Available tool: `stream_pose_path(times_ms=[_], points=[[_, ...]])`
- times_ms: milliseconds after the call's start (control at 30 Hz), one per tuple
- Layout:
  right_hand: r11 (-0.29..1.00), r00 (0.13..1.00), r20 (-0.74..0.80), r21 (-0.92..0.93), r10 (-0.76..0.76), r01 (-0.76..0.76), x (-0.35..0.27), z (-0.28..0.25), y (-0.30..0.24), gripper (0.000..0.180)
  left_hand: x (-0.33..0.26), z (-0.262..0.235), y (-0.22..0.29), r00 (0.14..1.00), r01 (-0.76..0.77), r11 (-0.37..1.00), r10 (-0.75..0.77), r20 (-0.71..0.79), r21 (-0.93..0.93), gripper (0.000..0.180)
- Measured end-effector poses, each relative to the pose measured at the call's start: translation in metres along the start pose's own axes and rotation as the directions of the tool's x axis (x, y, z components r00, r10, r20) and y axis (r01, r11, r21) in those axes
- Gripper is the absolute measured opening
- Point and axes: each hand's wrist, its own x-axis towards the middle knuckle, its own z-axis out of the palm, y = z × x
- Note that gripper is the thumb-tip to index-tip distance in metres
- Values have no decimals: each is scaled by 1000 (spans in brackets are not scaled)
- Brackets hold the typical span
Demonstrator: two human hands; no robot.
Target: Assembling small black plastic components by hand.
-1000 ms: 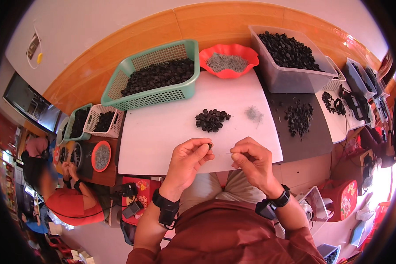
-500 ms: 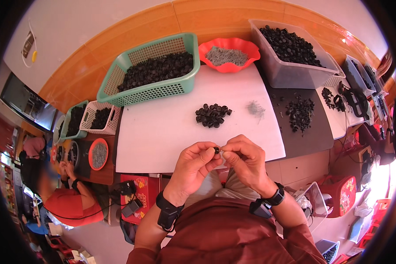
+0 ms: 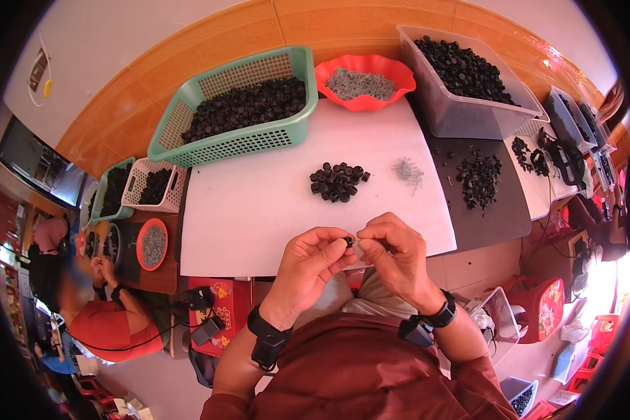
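Over the near edge of the white sheet point(image 3: 231, 238), my left hand point(image 3: 308, 266) pinches a small black round part point(image 3: 348, 241) between thumb and fingertips. Close beside it is my right hand point(image 3: 395, 259), its thumb and forefinger pressed together at the part; whatever they grip is too small to make out. Beyond my hands lies a heap of similar black parts point(image 3: 338, 183). To its right is a small scatter of thin metal pins or screws point(image 3: 409, 172).
Along the back stand a green basket point(image 3: 241, 145) of black pieces, a red wavy bowl point(image 3: 365, 103) of metal pins and a clear bin point(image 3: 469, 124) of black parts. More black pieces point(image 3: 479, 178) lie on a dark mat at right. Another person point(image 3: 112, 325) works at left.
My fingertips have drawn slightly apart, and the black part has turned and shows more between them. The view has shifted a little.
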Motion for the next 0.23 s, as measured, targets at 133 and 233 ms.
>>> stream_pose_path(times_ms=[133,233], points=[[989,998,40,-135,-56,61,1,-3,-1,6,0,-3,-1,1000,-1,1000,1,4,-11,16],[960,988,81,-236,-134,150,2,-3,-4,10,1,-5,-1,1000,-6,1000,6,-3,-1,16]])
